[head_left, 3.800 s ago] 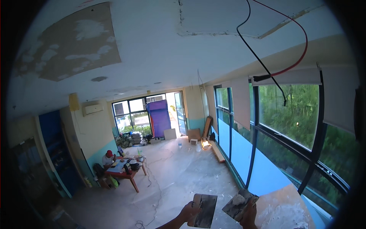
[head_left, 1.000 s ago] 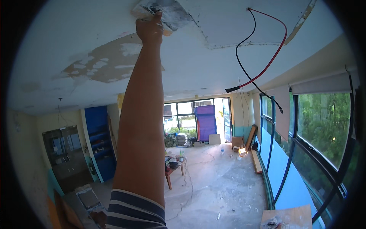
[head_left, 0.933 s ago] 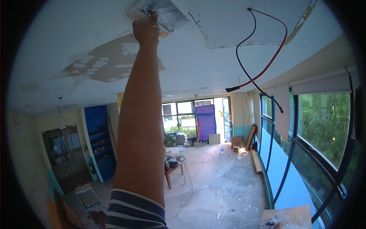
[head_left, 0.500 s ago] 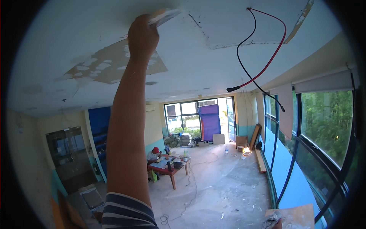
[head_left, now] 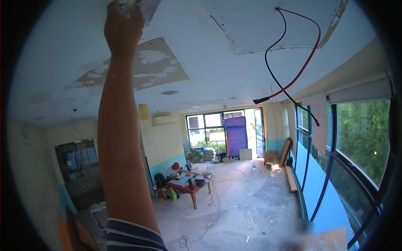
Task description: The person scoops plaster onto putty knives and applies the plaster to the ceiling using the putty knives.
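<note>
My left arm reaches up at the left of the view, in a striped sleeve. At the top edge, my left hand [head_left: 123,31] is closed around a putty knife, whose flat blade [head_left: 149,9] lies close to the white ceiling [head_left: 180,33]. Whether the blade touches it, I cannot tell. Behind my wrist is a bare brown patch [head_left: 167,67] in the ceiling, smeared with white filler. At the lower right, a plywood board [head_left: 335,239] shows partly. A blur beside the board hides the place where my right hand was, so its fingers do not show.
A black and red cable pair [head_left: 307,62] dangles from the ceiling. Below, a person in a red cap [head_left: 175,169] sits at a cluttered table [head_left: 194,196]. A lit lamp [head_left: 275,168] stands farther back. Windows [head_left: 360,138] line the right; a wire [head_left: 209,226] crosses the floor.
My left hand with the putty knife has moved left and toward the top edge, uncovering more of the brown patch. The spot beside the plywood board has become blurred.
</note>
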`<action>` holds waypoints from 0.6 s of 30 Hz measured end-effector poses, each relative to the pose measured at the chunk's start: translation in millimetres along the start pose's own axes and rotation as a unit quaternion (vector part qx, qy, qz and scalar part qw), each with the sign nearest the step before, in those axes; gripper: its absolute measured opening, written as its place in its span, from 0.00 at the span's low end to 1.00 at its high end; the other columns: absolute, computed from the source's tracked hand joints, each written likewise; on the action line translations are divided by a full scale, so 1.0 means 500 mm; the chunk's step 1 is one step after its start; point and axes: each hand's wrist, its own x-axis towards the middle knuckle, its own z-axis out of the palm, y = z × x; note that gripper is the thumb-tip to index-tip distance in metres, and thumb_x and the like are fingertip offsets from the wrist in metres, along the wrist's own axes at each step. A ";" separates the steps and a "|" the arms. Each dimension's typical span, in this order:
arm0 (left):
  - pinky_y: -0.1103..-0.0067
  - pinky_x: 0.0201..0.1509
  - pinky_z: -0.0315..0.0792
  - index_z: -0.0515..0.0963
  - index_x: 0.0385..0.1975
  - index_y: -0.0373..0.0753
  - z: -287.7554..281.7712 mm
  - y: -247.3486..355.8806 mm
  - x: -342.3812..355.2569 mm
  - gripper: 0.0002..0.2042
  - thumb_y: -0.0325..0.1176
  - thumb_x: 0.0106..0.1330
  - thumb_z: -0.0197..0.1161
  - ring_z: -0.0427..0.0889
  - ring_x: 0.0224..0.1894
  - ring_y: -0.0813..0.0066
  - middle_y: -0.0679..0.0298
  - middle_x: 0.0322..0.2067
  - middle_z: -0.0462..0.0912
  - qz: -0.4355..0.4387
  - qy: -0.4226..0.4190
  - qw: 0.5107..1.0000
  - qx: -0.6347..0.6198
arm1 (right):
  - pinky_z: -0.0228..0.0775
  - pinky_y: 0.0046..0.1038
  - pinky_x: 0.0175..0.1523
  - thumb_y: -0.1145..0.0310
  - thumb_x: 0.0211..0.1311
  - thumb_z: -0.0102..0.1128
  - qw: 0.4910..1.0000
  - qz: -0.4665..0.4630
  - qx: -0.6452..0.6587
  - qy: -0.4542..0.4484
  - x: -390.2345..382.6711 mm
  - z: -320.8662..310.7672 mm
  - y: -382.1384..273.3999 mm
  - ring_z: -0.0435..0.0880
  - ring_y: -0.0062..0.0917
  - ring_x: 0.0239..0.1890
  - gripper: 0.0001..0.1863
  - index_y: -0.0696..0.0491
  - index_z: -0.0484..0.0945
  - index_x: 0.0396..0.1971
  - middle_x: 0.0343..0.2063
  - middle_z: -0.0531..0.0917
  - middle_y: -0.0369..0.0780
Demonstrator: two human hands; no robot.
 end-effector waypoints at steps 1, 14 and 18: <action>0.67 0.48 0.74 0.70 0.46 0.28 -0.011 -0.001 0.001 0.30 0.50 0.55 0.68 0.82 0.42 0.48 0.46 0.40 0.81 -0.054 -0.012 0.998 -0.022 | 0.68 0.21 0.24 0.48 0.66 0.50 1.000 0.000 -0.004 0.010 -0.010 0.010 0.000 0.76 0.24 0.30 0.24 0.53 0.72 0.49 0.39 0.78 0.38; 0.73 0.52 0.71 0.61 0.48 0.22 0.122 0.059 -0.098 0.33 0.42 0.57 0.71 0.78 0.44 0.60 0.46 0.44 0.75 -0.325 -0.043 0.856 -0.399 | 0.72 0.22 0.29 0.50 0.67 0.49 0.999 0.004 -0.023 0.028 -0.040 0.120 -0.001 0.77 0.25 0.33 0.24 0.53 0.72 0.51 0.37 0.78 0.37; 0.71 0.51 0.72 0.62 0.47 0.21 0.125 0.071 -0.079 0.32 0.43 0.57 0.70 0.79 0.43 0.58 0.45 0.44 0.75 -0.355 -0.040 0.879 -0.316 | 0.74 0.23 0.37 0.53 0.70 0.46 0.997 0.055 -0.054 0.025 -0.034 0.114 0.001 0.77 0.24 0.35 0.22 0.54 0.72 0.53 0.35 0.79 0.37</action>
